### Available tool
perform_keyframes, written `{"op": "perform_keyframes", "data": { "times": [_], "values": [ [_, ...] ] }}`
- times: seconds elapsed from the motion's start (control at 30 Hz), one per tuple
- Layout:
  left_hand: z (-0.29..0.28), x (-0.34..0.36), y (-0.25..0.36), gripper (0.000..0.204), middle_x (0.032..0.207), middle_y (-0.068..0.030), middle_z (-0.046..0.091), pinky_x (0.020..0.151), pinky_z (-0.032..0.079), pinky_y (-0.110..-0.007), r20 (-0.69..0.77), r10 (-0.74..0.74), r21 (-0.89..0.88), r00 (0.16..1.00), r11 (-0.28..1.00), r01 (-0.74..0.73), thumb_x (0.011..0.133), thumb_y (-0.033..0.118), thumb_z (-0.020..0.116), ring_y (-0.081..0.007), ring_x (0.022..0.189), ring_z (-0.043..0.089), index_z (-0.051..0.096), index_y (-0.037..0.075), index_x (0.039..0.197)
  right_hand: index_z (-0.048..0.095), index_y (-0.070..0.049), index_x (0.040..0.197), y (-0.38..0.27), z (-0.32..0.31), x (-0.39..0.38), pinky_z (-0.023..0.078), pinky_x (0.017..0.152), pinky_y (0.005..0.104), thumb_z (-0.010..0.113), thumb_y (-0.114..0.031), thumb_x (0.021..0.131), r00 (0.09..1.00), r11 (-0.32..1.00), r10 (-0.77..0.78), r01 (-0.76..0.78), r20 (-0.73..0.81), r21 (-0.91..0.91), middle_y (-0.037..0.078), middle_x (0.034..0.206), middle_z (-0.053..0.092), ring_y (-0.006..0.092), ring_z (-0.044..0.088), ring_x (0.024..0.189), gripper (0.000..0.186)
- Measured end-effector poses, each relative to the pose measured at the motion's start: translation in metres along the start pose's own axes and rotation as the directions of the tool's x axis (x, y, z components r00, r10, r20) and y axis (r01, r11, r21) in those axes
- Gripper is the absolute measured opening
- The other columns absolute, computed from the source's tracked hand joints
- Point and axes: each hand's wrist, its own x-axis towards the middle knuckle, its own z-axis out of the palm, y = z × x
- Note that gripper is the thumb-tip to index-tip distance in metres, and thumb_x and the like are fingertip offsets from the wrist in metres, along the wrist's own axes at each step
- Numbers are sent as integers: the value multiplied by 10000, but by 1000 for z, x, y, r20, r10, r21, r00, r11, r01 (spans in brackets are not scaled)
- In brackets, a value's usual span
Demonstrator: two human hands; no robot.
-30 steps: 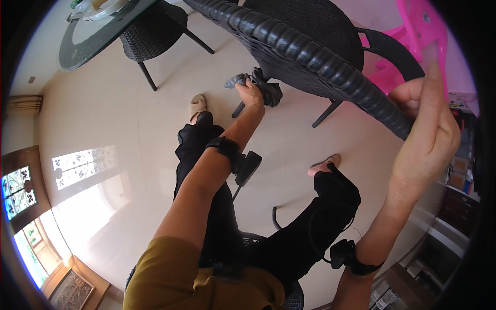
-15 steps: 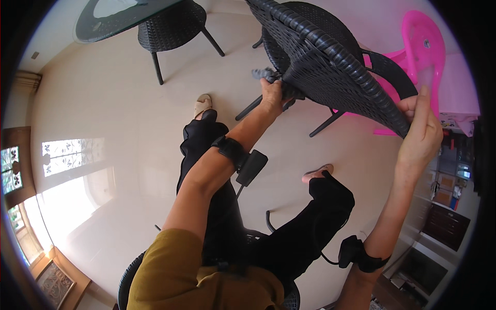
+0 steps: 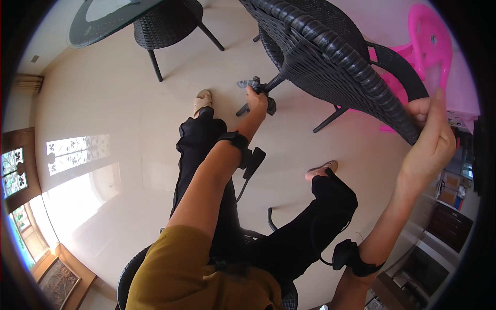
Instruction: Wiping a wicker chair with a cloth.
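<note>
A black woven wicker chair (image 3: pixel 330 64) is tilted at the upper right, its woven side toward me. My right hand (image 3: pixel 431 137) is closed on its thick braided edge at the right. Lower on the left, my left hand (image 3: pixel 256 101) is closed on a bunched grey cloth (image 3: pixel 248 82) against one of the chair's dark legs (image 3: pixel 277 81). Part of the cloth hangs past the right side of that hand, and the fingers on its far side are hidden.
A glass-topped table (image 3: pixel 103 27) with a woven base stands at the upper left. Behind the wicker chair is a pink plastic chair (image 3: pixel 433 39). I sit on another black chair (image 3: pixel 129 276), feet on the glossy tiled floor (image 3: pixel 129 170). Dark cabinets (image 3: pixel 448 227) are at the right.
My left hand with the cloth has moved left and slightly down along the chair leg, away from the woven body. The chair and my right hand have shifted slightly right in view.
</note>
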Motion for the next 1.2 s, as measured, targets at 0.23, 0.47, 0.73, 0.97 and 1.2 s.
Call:
{"op": "perform_keyframes", "data": {
  "times": [0.23, 0.47, 0.73, 0.97, 1.2],
  "values": [
    [-29, 57, -48, 424, 982, -161, 541, 502, 546, -430, 55, -257, -11, 965, 966, 258, 858, 24, 472, -295, 780, 635, 313, 137, 1235, 610, 32, 657, 0, 3, -2, 385, 568, 223, 425, -306, 994, 999, 995, -25, 21, 38, 94, 30, 607, 567, 73, 510, 564, 511],
    [12, -37, 46, 550, 1204, -177, 418, 628, 587, -440, 170, -462, -622, 871, 635, 458, 868, 51, 521, -304, 959, 598, 192, 184, 1288, 643, 5, 669, 6, -4, -1, 404, 572, 243, 439, -314, 974, 1000, 999, -9, 8, -4, -53, 20, 585, 587, 90, 529, 549, 486],
    [10, -89, 74, 476, 1267, -186, 405, 971, 371, -341, 219, 141, -580, 966, 814, 13, 869, 69, 513, -268, 1159, 435, 219, 104, 1241, 664, -46, 638, 1, 1, 0, 419, 562, 303, 454, -379, 944, 1000, 996, 5, -6, -10, -93, 33, 557, 599, 161, 558, 538, 498],
    [40, -145, 44, 499, 1147, -126, 523, 923, 367, -266, 611, 572, -485, 547, 817, -313, 850, 30, 588, -174, 1072, 462, 309, 54, 1263, 665, -15, 663, 3, -3, -2, 421, 585, 263, 461, -385, 956, 1000, 989, 21, -19, 13, -145, 22, 567, 601, 114, 555, 563, 514],
    [-20, -233, 78, 397, 1041, -131, 582, 868, 426, -324, 954, 296, -245, 57, 871, -425, 888, 80, 574, -210, 993, 554, 379, 36, 1231, 676, -73, 658, -4, -2, -2, 434, 582, 296, 453, -409, 942, 999, 992, -8, 3, -43, -128, 29, 562, 613, 178, 586, 541, 493]
  ]
}}
